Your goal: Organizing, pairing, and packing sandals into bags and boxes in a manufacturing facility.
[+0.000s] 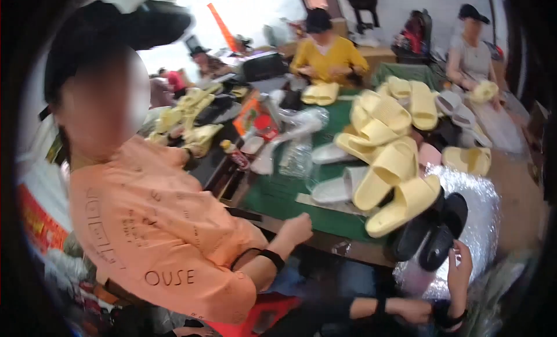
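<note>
My left hand (411, 310) reaches in from a black sleeve, with a black band round its wrist. Its fingers end at my right wrist and are mostly hidden there. My right hand (460, 270) points upward with a black wristband (448, 317) below it. The fingers are slightly bent and apart, close beside a black slipper (436, 247); whether they touch it I cannot tell. Another black slipper (454, 214) lies behind that one. Pale yellow slippers (404, 205) are heaped just beyond, next to a grey-white slipper (335, 189).
A person in an orange shirt (156, 221) stands close at left, one closed hand (297, 228) over the green table (278, 192) edge. Shiny clear plastic wrap (478, 215) lies at right. A bottle (234, 154) stands mid-table. Two people (331, 55) handle yellow slippers farther back.
</note>
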Available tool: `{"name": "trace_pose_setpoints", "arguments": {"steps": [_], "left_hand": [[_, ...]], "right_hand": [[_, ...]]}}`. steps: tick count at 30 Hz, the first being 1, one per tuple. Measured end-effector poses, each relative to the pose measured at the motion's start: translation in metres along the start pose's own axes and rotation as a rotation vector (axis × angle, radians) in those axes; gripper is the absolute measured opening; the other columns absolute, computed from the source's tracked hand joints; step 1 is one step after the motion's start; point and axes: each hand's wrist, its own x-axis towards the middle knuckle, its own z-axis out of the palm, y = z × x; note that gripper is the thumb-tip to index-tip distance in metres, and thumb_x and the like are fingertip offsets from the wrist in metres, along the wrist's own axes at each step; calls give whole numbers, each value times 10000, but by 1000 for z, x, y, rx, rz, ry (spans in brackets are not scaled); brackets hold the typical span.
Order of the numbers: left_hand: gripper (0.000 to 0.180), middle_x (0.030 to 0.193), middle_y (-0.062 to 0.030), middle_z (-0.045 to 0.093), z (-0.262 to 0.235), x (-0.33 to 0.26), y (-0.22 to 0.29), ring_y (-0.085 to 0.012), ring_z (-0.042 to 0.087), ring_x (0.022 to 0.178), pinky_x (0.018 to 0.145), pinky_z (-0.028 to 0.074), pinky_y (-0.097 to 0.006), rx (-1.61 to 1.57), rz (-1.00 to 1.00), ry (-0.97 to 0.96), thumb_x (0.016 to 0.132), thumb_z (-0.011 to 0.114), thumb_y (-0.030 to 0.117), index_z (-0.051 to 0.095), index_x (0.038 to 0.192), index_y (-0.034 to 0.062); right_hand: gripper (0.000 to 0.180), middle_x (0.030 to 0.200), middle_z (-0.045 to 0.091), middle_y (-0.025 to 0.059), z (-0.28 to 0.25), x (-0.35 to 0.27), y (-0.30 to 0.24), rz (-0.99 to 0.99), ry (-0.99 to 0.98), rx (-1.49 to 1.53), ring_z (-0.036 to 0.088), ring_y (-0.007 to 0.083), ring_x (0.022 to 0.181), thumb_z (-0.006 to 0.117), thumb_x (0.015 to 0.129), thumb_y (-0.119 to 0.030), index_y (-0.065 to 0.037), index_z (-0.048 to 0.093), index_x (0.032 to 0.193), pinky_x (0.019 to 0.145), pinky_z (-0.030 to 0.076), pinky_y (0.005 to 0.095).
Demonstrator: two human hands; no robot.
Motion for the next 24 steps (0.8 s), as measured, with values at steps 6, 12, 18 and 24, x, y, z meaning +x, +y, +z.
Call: {"name": "trace_pose_setpoints", "arguments": {"steps": [6,12,18,24], "left_hand": [[207,1035,-210,569,-36,-18,5,-369,538,1015,902,431,-455,318,-20,670,812,574,113,575,968,-23],[335,1269,-220,502,-21,-20,-11,-382,437,1230,1036,347,-454,485,-133,574,797,587,117,572,1107,-10],[414,1344,-185,457,-20,-26,-4,-371,417,1245,1032,341,-452,475,-230,624,803,613,157,565,1203,57],[430,1312,-201,448,-53,-30,-16,-391,421,1203,998,334,-482,481,-313,1083,809,618,96,536,1228,39]], "right_hand": [[290,1101,640,136,29,22,19,-73,-4,124,596,267,1028,626,874,-184,-46,626,1129,885,450,344],[285,1080,634,115,32,26,19,-107,-4,-39,607,226,969,615,878,-185,-58,623,1134,788,472,312],[329,1220,535,250,37,32,22,-158,-110,-24,502,408,1143,576,890,-266,-110,612,1177,977,404,425],[446,1412,242,384,79,69,13,-140,-292,-267,246,499,1335,530,907,-410,-203,537,1302,1089,271,481]]}}
